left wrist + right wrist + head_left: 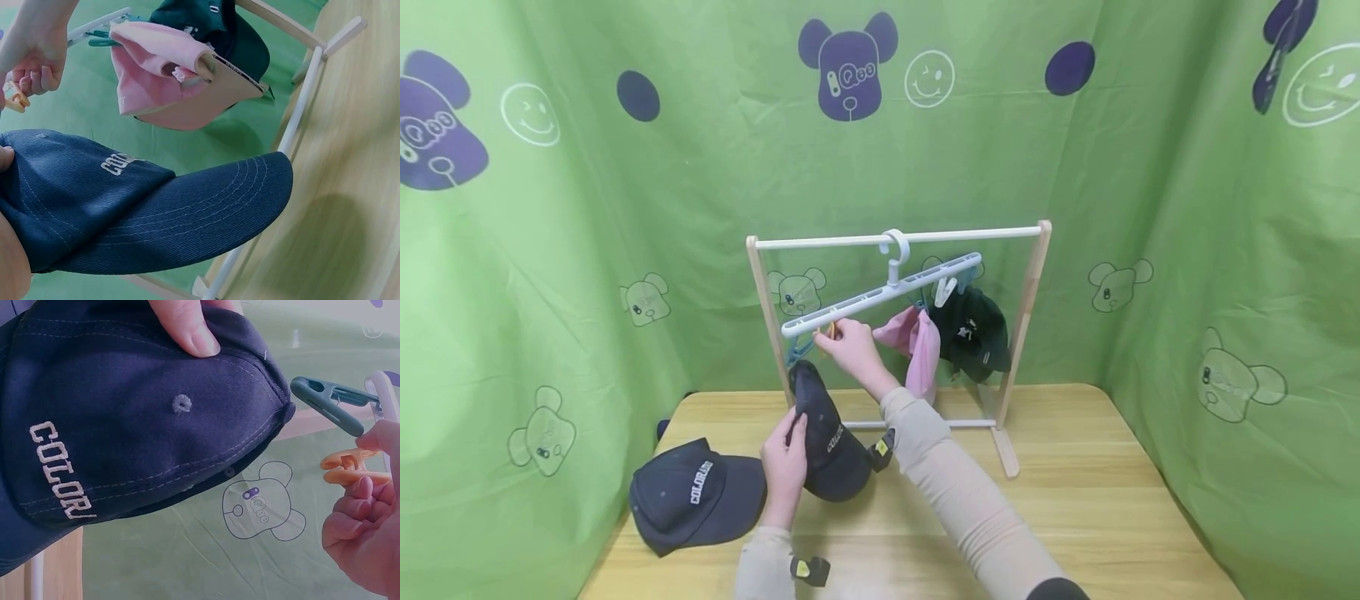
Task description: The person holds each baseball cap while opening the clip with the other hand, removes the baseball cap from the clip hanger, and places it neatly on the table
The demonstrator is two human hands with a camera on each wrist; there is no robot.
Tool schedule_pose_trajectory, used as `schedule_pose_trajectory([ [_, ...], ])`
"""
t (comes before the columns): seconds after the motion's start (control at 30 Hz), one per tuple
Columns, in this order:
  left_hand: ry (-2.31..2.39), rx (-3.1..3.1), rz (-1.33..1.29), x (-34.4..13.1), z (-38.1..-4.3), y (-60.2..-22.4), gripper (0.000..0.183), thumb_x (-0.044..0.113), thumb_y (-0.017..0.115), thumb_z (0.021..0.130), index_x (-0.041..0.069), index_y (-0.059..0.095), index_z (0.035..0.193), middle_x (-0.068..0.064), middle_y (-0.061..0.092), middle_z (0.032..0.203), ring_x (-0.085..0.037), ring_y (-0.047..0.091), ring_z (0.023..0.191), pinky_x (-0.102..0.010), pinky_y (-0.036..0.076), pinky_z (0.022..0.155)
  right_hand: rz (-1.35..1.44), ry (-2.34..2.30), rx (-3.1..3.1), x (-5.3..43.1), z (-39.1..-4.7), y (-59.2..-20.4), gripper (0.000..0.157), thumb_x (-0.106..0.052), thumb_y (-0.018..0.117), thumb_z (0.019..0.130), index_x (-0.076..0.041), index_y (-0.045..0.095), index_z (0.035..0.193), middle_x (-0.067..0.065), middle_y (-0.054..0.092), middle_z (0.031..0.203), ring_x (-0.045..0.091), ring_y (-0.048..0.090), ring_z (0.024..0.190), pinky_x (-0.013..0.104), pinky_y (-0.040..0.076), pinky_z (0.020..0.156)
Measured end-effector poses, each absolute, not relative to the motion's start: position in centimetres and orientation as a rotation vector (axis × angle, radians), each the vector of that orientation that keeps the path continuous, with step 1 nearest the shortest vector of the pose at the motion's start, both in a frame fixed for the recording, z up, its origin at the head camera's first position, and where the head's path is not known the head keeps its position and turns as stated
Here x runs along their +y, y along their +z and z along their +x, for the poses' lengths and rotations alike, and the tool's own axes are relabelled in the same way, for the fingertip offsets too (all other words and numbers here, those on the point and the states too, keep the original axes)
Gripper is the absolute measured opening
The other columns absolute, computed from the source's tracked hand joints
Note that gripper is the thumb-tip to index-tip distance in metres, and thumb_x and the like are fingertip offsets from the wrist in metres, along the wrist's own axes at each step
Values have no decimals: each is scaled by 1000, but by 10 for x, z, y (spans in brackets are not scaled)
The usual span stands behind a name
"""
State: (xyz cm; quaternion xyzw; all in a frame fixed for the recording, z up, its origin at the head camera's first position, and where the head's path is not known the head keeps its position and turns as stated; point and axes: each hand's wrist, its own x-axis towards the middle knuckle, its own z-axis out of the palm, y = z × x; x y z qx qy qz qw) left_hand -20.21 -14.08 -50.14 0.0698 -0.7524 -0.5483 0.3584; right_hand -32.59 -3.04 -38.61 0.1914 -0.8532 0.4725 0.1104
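Observation:
My left hand [784, 467] grips a dark navy baseball cap [826, 437] by its crown edge, thumb on the outside, brim hanging low. White letters on its front are partly visible. Higher up, my right hand [861, 354] pinches an orange clip [340, 477] that hangs under the low left end of the white hanger [850, 310]. A teal clip [331, 403] hangs next to it, close by the cap's upper edge in the right wrist view. At the hanger's other side hang a pink cap [156, 69] and a dark green cap [973, 333].
The hanger hooks over the top rail [820, 242] of a wooden rack and tilts down to the left. A second navy cap [688, 496] lettered COLORADO lies on the table [1075, 483] at left. A white clip [945, 291] hangs near the green cap. Green printed curtains surround the table.

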Motion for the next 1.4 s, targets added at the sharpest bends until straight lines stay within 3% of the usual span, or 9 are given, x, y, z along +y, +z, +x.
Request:
schedule_pose_trajectory([
  [0.1,-1422,-1926,158,-143,-203,-506,22,8,65,92,4,72,112,-15,72,113,-31,69,101,-17,52,87,565,1390,-2506,-31,-325,-387,23,-28,68,87,-9,61,75,5,64,69,13,51,57,21,42,54],
  [0.23,-1431,-1921,137,-145,-202,-508,23,12,65,93,5,72,113,-14,72,114,-30,69,103,-13,50,87,561,1390,-2496,-31,-324,-388,22,-27,69,86,-9,61,76,4,64,69,12,51,57,21,42,54],
  [0.53,-1402,-1950,184,-147,-198,-509,23,13,65,93,5,72,113,-15,72,113,-31,69,102,-32,56,89,546,1327,-2502,-31,-322,-388,21,-27,71,84,-9,62,77,4,66,71,12,53,60,20,44,58],
  [0.6,-1405,-1953,191,-147,-198,-510,24,14,64,93,5,72,114,-15,72,114,-30,69,103,-32,56,89,546,1331,-2502,-31,-322,-388,20,-26,71,84,-9,62,78,5,67,72,12,54,61,20,45,58],
  [1.0,-1426,-1936,202,-154,-196,-515,22,14,64,94,5,72,112,-16,73,111,-31,70,98,-16,54,81,576,1339,-2486,-29,-321,-388,20,-24,73,83,-8,62,77,6,67,72,12,53,60,20,45,57],
  [1.23,-1398,-1910,223,-159,-194,-516,24,14,65,93,3,71,113,-17,71,114,-33,68,102,-2,45,82,575,1350,-2492,-28,-320,-387,20,-24,72,83,-8,61,77,6,66,72,12,52,59,20,44,55],
  [1.4,-1358,-1912,247,-162,-191,-516,23,13,65,92,3,72,112,-17,72,111,-33,69,100,-1,43,81,578,1360,-2498,-27,-319,-387,20,-24,72,83,-8,61,78,7,67,73,13,53,60,20,44,55],
])
